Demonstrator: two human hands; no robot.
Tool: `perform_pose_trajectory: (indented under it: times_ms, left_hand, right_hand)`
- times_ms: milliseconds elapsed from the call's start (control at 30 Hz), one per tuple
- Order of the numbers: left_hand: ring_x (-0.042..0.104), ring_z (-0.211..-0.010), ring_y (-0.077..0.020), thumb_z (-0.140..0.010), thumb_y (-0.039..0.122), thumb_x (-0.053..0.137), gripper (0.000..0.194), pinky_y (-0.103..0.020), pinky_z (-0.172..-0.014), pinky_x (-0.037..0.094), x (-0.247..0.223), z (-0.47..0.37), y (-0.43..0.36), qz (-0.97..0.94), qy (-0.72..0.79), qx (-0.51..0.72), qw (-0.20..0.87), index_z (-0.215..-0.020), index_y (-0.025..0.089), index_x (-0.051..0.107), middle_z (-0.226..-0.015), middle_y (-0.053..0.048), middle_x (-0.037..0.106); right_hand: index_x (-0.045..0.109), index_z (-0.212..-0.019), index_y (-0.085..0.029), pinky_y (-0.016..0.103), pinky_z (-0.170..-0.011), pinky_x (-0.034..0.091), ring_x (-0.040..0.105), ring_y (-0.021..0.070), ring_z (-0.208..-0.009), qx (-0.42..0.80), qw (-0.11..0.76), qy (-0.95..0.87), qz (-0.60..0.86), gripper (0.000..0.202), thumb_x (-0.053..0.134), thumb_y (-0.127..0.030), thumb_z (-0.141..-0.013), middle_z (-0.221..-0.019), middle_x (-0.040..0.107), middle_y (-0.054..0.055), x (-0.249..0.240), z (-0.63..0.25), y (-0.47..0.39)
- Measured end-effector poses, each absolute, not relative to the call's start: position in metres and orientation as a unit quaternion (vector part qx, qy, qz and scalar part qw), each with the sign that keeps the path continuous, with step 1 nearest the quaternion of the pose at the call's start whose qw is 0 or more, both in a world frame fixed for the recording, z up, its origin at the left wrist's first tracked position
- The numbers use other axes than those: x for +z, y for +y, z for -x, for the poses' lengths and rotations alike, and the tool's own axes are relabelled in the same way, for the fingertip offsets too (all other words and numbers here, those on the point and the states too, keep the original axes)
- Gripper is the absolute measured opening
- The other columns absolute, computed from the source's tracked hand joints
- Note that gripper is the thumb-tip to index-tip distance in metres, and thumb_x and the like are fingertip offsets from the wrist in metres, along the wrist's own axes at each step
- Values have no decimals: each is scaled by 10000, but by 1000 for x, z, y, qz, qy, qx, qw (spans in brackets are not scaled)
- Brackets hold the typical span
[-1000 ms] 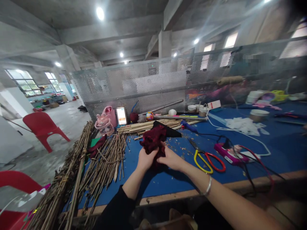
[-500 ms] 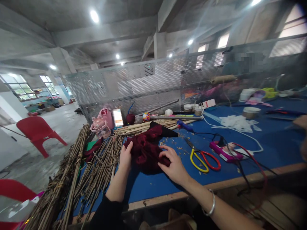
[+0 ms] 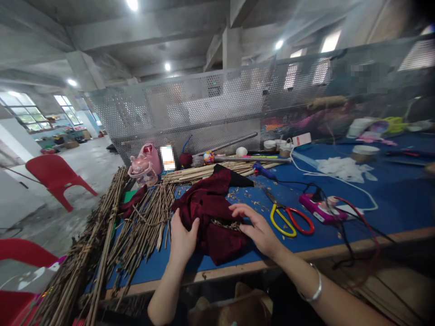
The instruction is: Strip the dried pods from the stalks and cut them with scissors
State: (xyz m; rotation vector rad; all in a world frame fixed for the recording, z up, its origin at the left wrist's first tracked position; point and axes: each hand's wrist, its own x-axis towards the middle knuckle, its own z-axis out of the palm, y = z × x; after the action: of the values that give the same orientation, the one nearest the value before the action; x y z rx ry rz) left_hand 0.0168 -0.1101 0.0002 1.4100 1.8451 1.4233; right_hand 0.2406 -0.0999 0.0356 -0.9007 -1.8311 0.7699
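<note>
A dark red cloth (image 3: 217,203) lies bunched on the blue table in front of me. Small dry brown plant bits (image 3: 226,224) show in a fold of it. My left hand (image 3: 183,237) rests against the cloth's left side, thumb and fingers spread apart. At the right side, my right hand (image 3: 263,233) touches the cloth's edge, with its thumb and loosely bent fingers apart. To the right of it lie scissors (image 3: 291,219) with one yellow and one red handle. A black piece of material (image 3: 240,179) sticks out behind the cloth.
Bundled thin sticks (image 3: 146,222) cover the table's left part. Behind are peeled sticks (image 3: 190,173), a pink bottle (image 3: 149,158) and a phone (image 3: 167,158). A blue glue gun (image 3: 263,171), a purple power strip (image 3: 321,208) and cables lie right. A perforated metal screen (image 3: 190,108) stands behind.
The cloth has been spread wider towards me, and the plant bits in its fold now show. Both hands have loosened their fingers. The camera view has tilted slightly down.
</note>
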Motion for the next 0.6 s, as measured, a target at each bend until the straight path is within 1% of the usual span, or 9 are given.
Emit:
perform_pose_trajectory:
  times_ms: [33, 100, 167, 233, 267, 333, 400, 500, 600]
  left_hand:
    - [338, -1281, -288, -741, 441, 589, 719, -429, -1067, 263, 1, -20, -114, -519, 668, 498, 192, -1309, 84, 334, -1351, -210, 372]
    - [346, -1274, -280, -761, 453, 557, 688, -429, -1072, 254, 4, -26, -119, -524, 674, 484, 192, -1305, 85, 348, -1332, -199, 393]
    - [341, -1277, -281, -742, 455, 580, 714, -433, -1071, 254, 6, -30, -125, -532, 665, 482, 205, -1316, 105, 338, -1338, -184, 385]
    - [315, -1292, -296, -686, 438, 642, 779, -443, -1070, 252, 5, -34, -129, -546, 658, 477, 205, -1326, 124, 329, -1360, -177, 357]
    - [307, -1297, -301, -665, 414, 663, 803, -446, -1069, 255, 4, -35, -131, -554, 654, 472, 204, -1334, 132, 319, -1370, -175, 343]
    - [304, -1301, -296, -665, 329, 661, 797, -439, -1067, 264, 1, -37, -134, -567, 645, 468, 207, -1350, 145, 299, -1381, -168, 333]
    - [319, -1297, -273, -692, 221, 604, 741, -419, -1066, 273, -1, -36, -133, -568, 637, 471, 223, -1357, 142, 288, -1374, -161, 357]
    - [404, -1241, -243, -705, 117, 510, 687, -387, -1029, 334, -2, -30, -130, -544, 637, 478, 264, -1355, 125, 285, -1335, -159, 420]
    - [477, -1166, -239, -679, 88, 495, 670, -380, -988, 378, 1, -24, -130, -523, 653, 477, 268, -1328, 130, 334, -1282, -149, 480]
  right_hand:
    - [557, -912, -224, 368, -902, 384, 512, 231, -1030, 294, 459, -751, 373, 245, 494, -157, -685, -1067, 576, 79, 40, -236, -96]
    - [567, -983, -225, 365, -889, 379, 511, 233, -988, 236, 428, -780, 391, 302, 590, -239, -682, -1032, 587, 73, 46, -225, -86]
    - [606, -922, -222, 359, -864, 376, 521, 231, -933, 205, 397, -797, 407, 258, 620, -244, -666, -953, 612, 59, 48, -215, -76]
    - [620, -787, -221, 334, -814, 385, 545, 213, -846, 223, 396, -783, 425, 102, 588, -230, -691, -839, 634, 37, 45, -208, -66]
    - [613, -751, -222, 317, -776, 394, 556, 200, -791, 240, 405, -766, 438, 64, 565, -237, -711, -789, 638, 26, 42, -207, -61]
    - [594, -774, -221, 286, -694, 410, 565, 180, -699, 265, 432, -720, 474, 103, 513, -282, -753, -740, 642, 14, 36, -209, -52]
    - [565, -839, -213, 270, -613, 412, 562, 175, -628, 263, 453, -673, 522, 174, 441, -324, -791, -704, 636, 18, 29, -218, -44]
    - [529, -898, -200, 279, -568, 400, 557, 188, -579, 234, 454, -617, 599, 192, 389, -285, -798, -644, 611, 27, 19, -241, -33]
    - [522, -925, -197, 298, -594, 385, 552, 205, -571, 191, 422, -595, 657, 207, 441, -175, -736, -566, 559, 13, 13, -267, -29]
